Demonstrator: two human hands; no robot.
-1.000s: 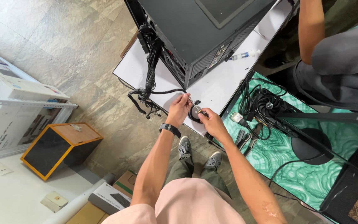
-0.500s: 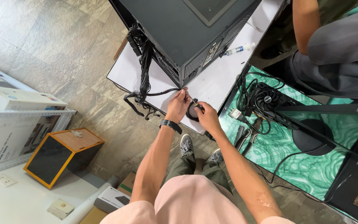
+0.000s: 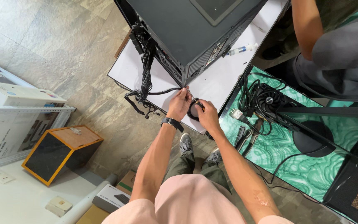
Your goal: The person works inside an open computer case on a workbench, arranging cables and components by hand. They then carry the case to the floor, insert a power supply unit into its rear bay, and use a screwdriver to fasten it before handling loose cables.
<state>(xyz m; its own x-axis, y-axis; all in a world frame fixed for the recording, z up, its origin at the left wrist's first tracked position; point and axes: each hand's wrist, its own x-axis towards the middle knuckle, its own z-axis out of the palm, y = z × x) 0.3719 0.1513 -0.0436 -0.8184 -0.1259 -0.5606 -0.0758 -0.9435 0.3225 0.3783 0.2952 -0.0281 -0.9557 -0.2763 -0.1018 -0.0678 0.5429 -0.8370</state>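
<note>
A black computer case [image 3: 195, 33] stands on a white table [image 3: 216, 83], with a bundle of black cables [image 3: 146, 70] hanging out of its left side. One black cable runs from that bundle to my left hand [image 3: 180, 103], which pinches its end just in front of the case. My right hand [image 3: 206, 114] is closed on a small coiled black cable [image 3: 193, 111] lying on the table's near edge. The two hands almost touch. A dark watch sits on my left wrist.
A green marble-patterned table [image 3: 311, 166] on the right holds a black fan with cables [image 3: 268, 99], pliers [image 3: 245, 137] and a monitor stand. Another person's arm [image 3: 307, 29] is at the top right. A syringe [image 3: 241, 49] lies by the case. Boxes [image 3: 59, 151] stand on the floor at left.
My hands have stayed together at the table's edge, working the cable. The view has shifted slightly, so the case and table sit a little higher and further right.
</note>
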